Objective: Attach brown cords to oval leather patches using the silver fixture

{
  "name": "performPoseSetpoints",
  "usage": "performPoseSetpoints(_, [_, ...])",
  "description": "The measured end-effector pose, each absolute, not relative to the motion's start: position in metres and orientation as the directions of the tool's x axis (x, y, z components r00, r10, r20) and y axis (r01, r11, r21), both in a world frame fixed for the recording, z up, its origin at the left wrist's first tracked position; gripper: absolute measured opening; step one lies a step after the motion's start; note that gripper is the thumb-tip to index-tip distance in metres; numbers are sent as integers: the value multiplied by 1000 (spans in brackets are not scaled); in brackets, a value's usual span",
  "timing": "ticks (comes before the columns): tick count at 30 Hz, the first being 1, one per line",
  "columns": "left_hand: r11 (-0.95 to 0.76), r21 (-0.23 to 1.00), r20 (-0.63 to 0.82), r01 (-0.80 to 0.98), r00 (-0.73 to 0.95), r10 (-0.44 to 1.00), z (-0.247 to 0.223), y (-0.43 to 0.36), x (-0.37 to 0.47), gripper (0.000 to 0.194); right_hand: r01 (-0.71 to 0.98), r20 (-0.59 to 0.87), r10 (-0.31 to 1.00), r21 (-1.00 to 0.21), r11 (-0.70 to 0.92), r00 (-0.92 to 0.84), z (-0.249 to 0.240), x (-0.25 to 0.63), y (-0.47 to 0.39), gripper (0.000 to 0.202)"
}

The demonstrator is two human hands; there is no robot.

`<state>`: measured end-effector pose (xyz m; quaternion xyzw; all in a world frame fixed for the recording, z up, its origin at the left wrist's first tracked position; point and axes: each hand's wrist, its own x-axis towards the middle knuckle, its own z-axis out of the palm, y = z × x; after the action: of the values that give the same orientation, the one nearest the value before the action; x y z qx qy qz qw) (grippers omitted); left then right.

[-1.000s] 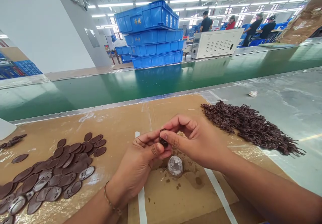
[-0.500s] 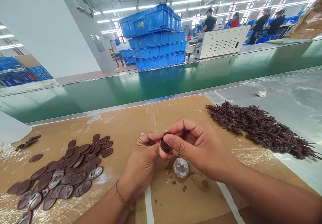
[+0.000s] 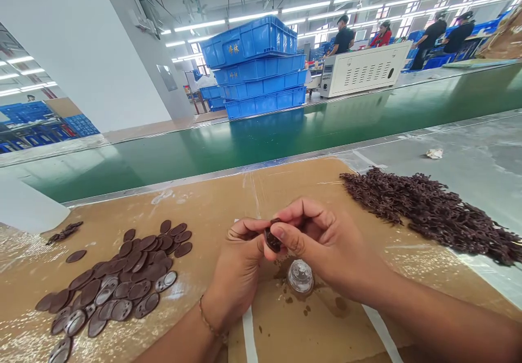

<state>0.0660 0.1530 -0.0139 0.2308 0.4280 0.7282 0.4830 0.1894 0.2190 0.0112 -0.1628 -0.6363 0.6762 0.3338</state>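
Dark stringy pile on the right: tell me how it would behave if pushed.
The pile would probably drag in clumps, since its strands look tangled. They are thin, so likely light and perhaps bendy. Lying low and spread out, it seems unlikely to tip.

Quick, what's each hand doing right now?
Left hand: closed, holding a small dark brown piece.
Right hand: closed, pinching the same piece.

My feed swung left, blue crates (image 3: 261, 72) sliding rightward, and the thumbnail of the left hand (image 3: 237, 268) slipped from sight beside the dark piece (image 3: 271, 240).
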Motion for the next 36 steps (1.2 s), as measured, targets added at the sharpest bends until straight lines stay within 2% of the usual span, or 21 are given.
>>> performPoseSetpoints(9, [-146, 861, -82, -487, -416, 906, -13, 150, 67, 23, -258, 223, 673, -965, 50, -705, 11, 189, 218, 21])
performPoseSetpoints(18, [-154, 889, -67, -431, -454, 888, -16, 152, 65, 35, -329, 274, 646, -944, 38, -712, 9, 188, 216, 18])
performPoseSetpoints(24, [-150, 890, -76, -431, -463, 883, -17, 152, 65, 38, -324, 301, 655, -942, 90, -693, 8, 190, 216, 15])
performPoseSetpoints(36, [-140, 897, -83, -420, -469, 879, -18, 152, 64, 41, -330, 295, 639, -942, 69, -710, 6, 189, 216, 17])
